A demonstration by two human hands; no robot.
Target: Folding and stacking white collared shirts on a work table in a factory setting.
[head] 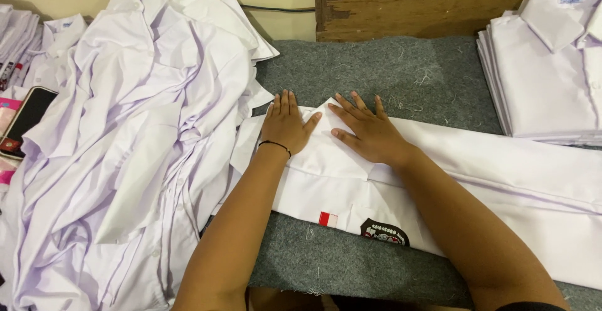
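**Both Hands Flat on a White Shirt**

The white cotton shirt (489, 179) lies spread across the grey felt work surface (407, 73), running from frame centre toward 4 o'clock. A small red-and-white patch (328, 219) and a dark embroidered badge (384, 232) show on the shirt's near edge, at 6 o'clock from the hands.

The left hand (287, 125) rests palm-down on the shirt's folded end, fingers extended and together, grasping nothing. A thin black band (274, 144) circles its wrist. The right hand (370, 132) lies just beside it at 3 o'clock, also palm-down with fingers spread, grasping nothing. The 2 hands are near each other but not touching.

A loose heap of crumpled white shirts (132, 129) occupies the 9 o'clock side. A neat stack of folded white shirts (549, 66) sits at 2 o'clock. A dark phone (28, 116) lies at the far 9 o'clock edge. A worn wooden board (420, 4) stands at 12 o'clock.
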